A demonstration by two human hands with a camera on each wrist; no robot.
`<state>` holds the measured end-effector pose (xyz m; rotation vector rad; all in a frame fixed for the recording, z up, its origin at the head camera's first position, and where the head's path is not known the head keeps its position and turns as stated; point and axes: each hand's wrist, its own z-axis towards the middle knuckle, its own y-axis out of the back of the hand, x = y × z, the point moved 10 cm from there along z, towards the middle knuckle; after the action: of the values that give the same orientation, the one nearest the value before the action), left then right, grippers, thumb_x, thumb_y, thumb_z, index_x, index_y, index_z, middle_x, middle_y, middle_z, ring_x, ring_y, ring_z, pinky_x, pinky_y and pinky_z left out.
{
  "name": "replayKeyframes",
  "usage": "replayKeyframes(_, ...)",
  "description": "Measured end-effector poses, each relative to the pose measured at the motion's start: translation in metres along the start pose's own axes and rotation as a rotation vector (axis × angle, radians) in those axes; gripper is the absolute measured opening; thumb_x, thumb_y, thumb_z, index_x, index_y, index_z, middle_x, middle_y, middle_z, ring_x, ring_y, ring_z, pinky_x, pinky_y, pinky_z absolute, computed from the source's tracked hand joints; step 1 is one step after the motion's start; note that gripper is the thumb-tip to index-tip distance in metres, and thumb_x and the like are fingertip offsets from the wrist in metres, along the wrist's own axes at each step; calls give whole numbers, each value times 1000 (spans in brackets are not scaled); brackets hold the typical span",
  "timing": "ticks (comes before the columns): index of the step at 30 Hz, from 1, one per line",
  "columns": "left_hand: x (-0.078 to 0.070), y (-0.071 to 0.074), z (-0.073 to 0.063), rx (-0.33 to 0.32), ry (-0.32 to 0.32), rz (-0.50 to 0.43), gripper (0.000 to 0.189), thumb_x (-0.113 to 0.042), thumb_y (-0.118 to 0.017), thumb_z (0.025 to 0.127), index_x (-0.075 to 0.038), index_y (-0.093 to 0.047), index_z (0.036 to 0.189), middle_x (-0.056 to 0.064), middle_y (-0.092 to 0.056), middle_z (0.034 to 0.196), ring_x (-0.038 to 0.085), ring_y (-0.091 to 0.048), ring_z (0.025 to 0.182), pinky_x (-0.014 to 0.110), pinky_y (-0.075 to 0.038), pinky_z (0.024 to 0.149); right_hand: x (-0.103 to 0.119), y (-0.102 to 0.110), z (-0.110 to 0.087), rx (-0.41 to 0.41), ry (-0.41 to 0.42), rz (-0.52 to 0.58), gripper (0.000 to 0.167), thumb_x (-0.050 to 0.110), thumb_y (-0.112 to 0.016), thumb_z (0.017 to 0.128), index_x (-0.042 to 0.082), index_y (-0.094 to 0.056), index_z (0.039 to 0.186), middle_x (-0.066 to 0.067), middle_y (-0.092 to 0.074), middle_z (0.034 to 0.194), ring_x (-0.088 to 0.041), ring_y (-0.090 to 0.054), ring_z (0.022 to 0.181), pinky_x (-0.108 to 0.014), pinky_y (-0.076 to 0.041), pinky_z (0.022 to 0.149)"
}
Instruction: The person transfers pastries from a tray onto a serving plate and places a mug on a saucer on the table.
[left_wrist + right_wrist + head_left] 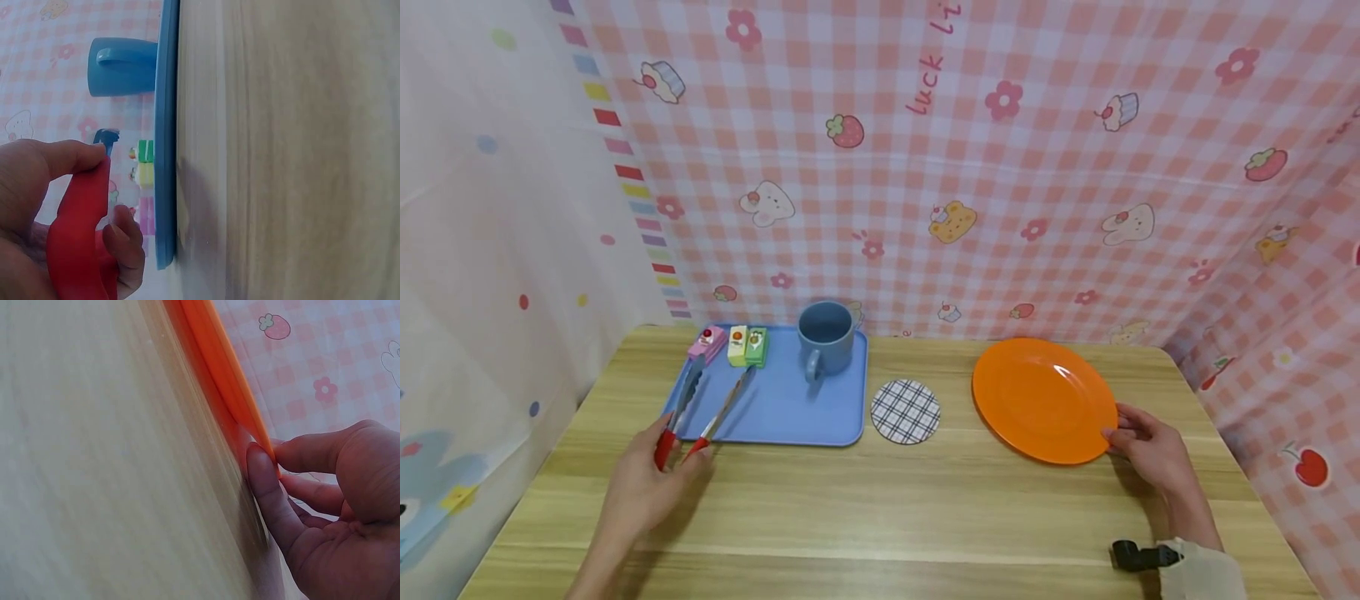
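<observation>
In the head view, my left hand [647, 492] holds red-handled tongs [683, 400] over the near left part of the blue tray [805, 417]. The tongs' arms are spread, one tip by a pink toy cake slice [707, 342], the other just short of a green slice [757, 347]. Between those two lies a yellow slice [737, 345]. The red handle [78, 234] fills the lower left of the left wrist view. At the right, my right hand [1153, 450] pinches the rim of an orange plate [1037, 400], the thumb [265, 481] on its underside.
A blue mug [826, 342] stands upright at the tray's right end, handle toward me. Between tray and plate lies a round checked coaster [906, 411] on the wooden table [880, 517]. Patterned cloth [880, 167] hangs behind the table and along both sides.
</observation>
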<state>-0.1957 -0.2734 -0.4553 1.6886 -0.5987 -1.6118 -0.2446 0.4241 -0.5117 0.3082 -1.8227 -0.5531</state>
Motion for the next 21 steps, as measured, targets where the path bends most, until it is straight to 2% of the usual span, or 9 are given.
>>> replayKeyframes(6, 3, 2, 4, -8, 25, 11, 83, -45, -73, 94, 4, -39, 153, 12, -51, 85, 21, -45, 70, 29, -34, 58, 2, 0, -1, 9, 7, -5, 66, 17, -63, 102, -4, -33, 157, -26, -53, 140, 6, -61, 87, -19, -59, 78)
replayKeyframes(13, 0, 8, 9, -33, -21, 14, 77, -41, -74, 93, 4, -45, 148, 11, -50, 79, 18, -44, 63, 28, -33, 55, 1, 1, -1, 11, 0, -7, 67, 17, -63, 102, -3, -32, 157, -25, -52, 140, 6, -61, 87, -19, -59, 78)
replayKeyframes(21, 6, 10, 13, -51, -29, 33, 78, -37, -77, 92, 7, -45, 148, 12, -52, 83, 18, -45, 67, 28, -35, 56, -1, 0, -1, 19, -28, -8, 68, 17, -63, 102, -1, -30, 159, -24, -50, 142, 4, -61, 89, -18, -58, 79)
